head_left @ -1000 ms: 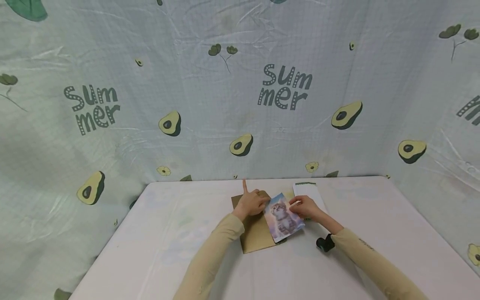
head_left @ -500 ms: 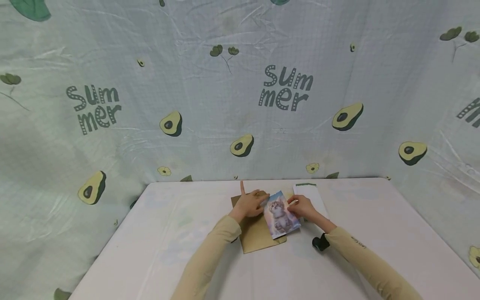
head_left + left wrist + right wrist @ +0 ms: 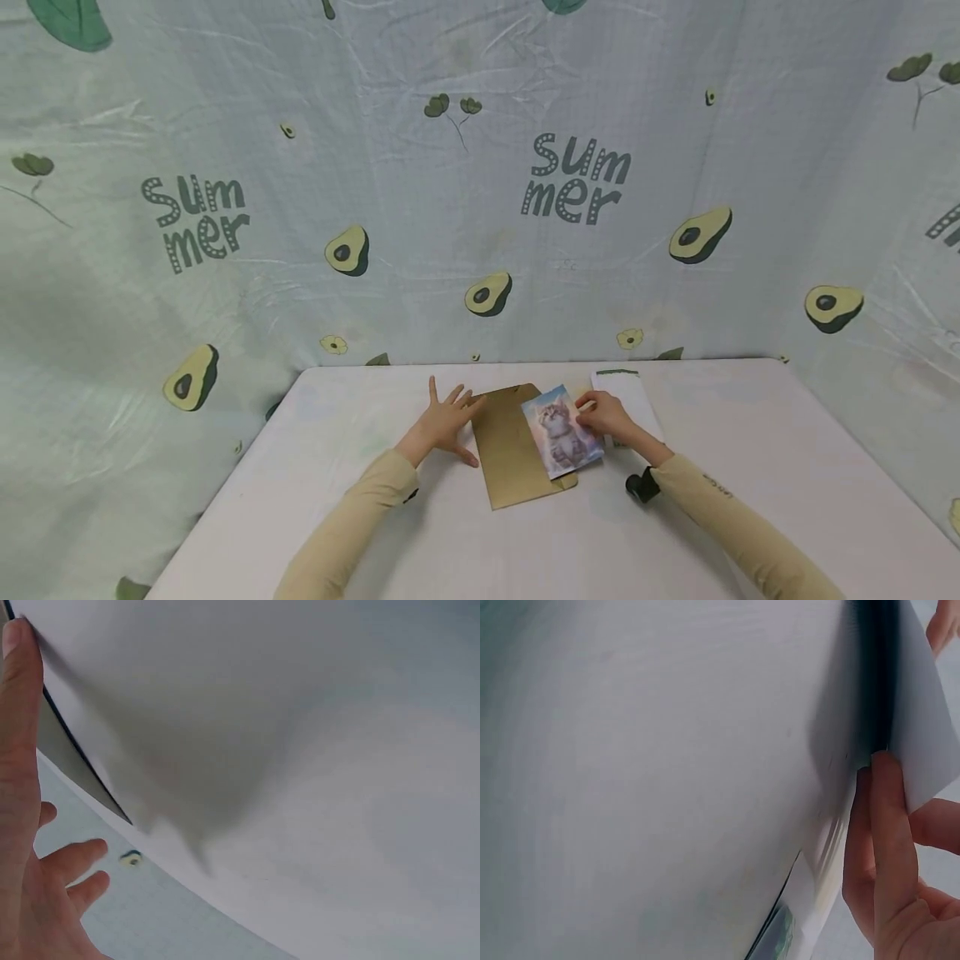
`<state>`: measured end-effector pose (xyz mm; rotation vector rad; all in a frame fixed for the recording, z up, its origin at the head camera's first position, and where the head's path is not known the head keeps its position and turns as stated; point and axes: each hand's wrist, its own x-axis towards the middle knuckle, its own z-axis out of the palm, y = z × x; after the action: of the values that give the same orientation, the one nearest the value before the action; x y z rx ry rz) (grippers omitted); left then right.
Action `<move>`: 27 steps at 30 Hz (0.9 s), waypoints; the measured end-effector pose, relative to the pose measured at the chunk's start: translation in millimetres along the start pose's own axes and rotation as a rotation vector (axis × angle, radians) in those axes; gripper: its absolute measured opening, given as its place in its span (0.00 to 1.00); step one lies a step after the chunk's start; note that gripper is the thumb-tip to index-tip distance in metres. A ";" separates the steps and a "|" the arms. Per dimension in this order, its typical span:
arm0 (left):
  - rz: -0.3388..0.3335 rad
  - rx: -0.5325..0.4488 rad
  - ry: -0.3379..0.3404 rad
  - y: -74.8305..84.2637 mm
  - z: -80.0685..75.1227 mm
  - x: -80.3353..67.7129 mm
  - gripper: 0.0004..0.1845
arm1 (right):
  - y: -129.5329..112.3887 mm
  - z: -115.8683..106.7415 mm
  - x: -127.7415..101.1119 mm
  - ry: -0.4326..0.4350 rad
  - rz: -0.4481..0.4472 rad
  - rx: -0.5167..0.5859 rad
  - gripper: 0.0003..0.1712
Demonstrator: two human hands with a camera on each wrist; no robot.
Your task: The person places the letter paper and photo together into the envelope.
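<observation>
Leftward goes my left hand (image 3: 441, 427): half a second ago it reached over the top of the brown folder (image 3: 512, 446) to the upper left of the kitten card (image 3: 561, 433), and now it is back at the folder's left edge, so more of the brown surface shows. Its grip is released, with the fingers spread wide, the upper fingertips by the folder's upper left corner and the thumb lower down beside the same edge; whether they actually touch it I cannot tell. My right hand (image 3: 606, 417) is where it was relative to the card, pinching its right edge between thumb and fingers. From my right wrist I see the card's plain white back (image 3: 928, 712) rising at a slant from my fingertips. Picture side up and tilted, the card overlaps the right part of the folder, its lower right corner reaching past the folder's side. Flat on the white desk (image 3: 570, 550), the folder lies slightly turned. Behind my right hand and partly covered by it lies a white pad (image 3: 633, 400) with a green strip along its far end. Beige sleeves (image 3: 720, 508) cover both my forearms, and a black device (image 3: 642, 486) sits at my right cuff. Beyond the desk hangs a pale backdrop (image 3: 420, 183) printed with avocados and the word "summer".
</observation>
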<state>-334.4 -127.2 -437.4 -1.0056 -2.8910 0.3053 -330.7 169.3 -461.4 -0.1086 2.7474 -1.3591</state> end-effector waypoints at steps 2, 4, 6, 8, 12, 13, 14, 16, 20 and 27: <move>-0.032 -0.018 -0.013 -3.2 2.1 -1.1 0.59 | -0.9 -0.7 -0.7 -0.003 -0.013 -0.001 0.16; -0.046 -0.033 -0.022 -5.2 4.6 -0.9 0.59 | -0.3 -0.3 0.4 -0.017 -0.008 0.016 0.18; -0.047 -0.037 -0.032 -6.3 6.7 -0.2 0.59 | 5.8 2.5 5.5 -0.023 -0.027 0.034 0.18; -0.041 -0.030 -0.031 -6.7 8.9 0.4 0.58 | 21.5 7.3 17.3 -0.038 -0.093 0.067 0.18; -0.032 0.015 -0.031 -6.6 12.9 2.2 0.55 | 24.7 11.1 21.6 -0.043 -0.110 0.081 0.18; -0.032 0.017 -0.031 -6.6 13.8 2.2 0.54 | 22.0 11.6 19.8 -0.045 -0.104 0.084 0.19; -0.033 0.016 -0.035 -6.6 14.6 2.4 0.53 | 17.9 12.0 16.5 -0.043 -0.089 0.088 0.18; -0.033 0.002 -0.040 -6.6 15.9 2.7 0.51 | 2.0 10.4 5.0 -0.038 -0.039 0.063 0.19; -0.038 -0.034 -0.037 -7.0 16.8 2.7 0.51 | -9.4 10.3 -5.1 -0.027 -0.030 0.021 0.17; -0.022 -0.040 -0.030 -7.4 16.4 3.6 0.51 | -15.2 10.7 -7.8 -0.036 -0.071 -0.029 0.17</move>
<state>-343.7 -133.4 -451.9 -0.9824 -2.9449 0.2643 -321.4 152.4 -455.5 -0.2320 2.7595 -1.3200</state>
